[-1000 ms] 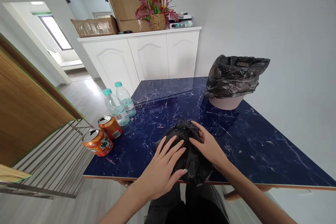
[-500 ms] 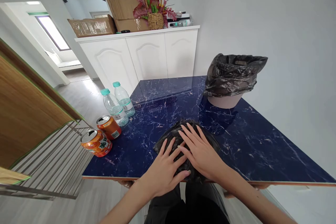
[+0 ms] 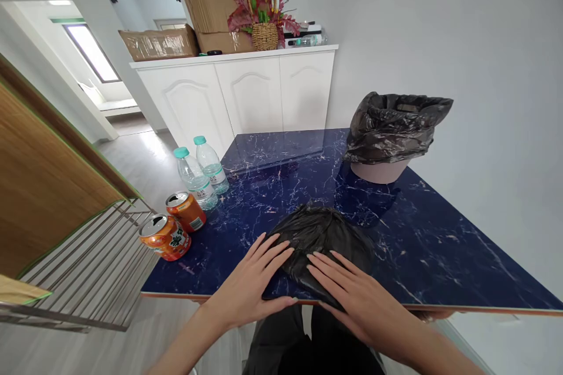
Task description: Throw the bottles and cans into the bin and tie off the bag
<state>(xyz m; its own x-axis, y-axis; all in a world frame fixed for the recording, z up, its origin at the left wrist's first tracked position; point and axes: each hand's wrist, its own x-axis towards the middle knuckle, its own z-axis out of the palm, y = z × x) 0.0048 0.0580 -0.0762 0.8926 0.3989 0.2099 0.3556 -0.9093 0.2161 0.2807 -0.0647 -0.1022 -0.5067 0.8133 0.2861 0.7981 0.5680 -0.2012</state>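
Left hand (image 3: 246, 287) and right hand (image 3: 354, 297), now drawn apart, lie flat, fingers spread, on the bag (image 3: 323, 231) at the table's (image 3: 431, 246) near edge; its smoothing appears further along.

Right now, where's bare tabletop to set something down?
Bare: blue table middle, between the two bottles and lined bin; also right of the black bag, nearer than the bin. Crowded: left edge, with bottles and two orange cans; front centre, under that bag.
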